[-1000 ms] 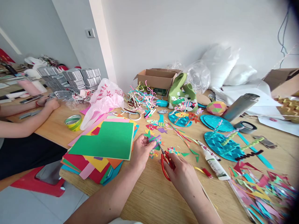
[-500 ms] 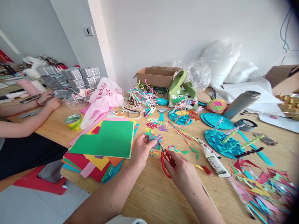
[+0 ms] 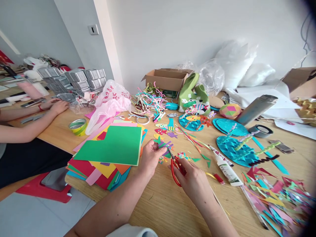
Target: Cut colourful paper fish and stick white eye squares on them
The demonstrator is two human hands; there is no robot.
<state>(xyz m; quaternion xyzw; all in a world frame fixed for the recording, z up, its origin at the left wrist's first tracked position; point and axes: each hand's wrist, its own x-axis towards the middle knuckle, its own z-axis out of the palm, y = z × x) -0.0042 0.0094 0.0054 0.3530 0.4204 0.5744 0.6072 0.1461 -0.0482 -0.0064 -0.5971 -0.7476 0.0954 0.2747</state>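
Note:
My left hand pinches a small multicoloured paper cut-out just above the wooden table. My right hand grips red-handled scissors, whose blades point up into that cut-out. Small paper scraps lie on the table right under and beside the scissors. A stack of coloured paper sheets with a green sheet on top lies just left of my left hand.
A glue bottle lies right of my hands, beside teal paper discs and a heap of coloured offcuts. Paper fish, pipe cleaners, a cardboard box, a metal flask and tape rolls lie farther back. Another person's arms rest at left.
My hands have stayed together, shifting slightly down with the scissors still at the cut-out. The view has drifted a little. The other person's hands moved slightly on the table.

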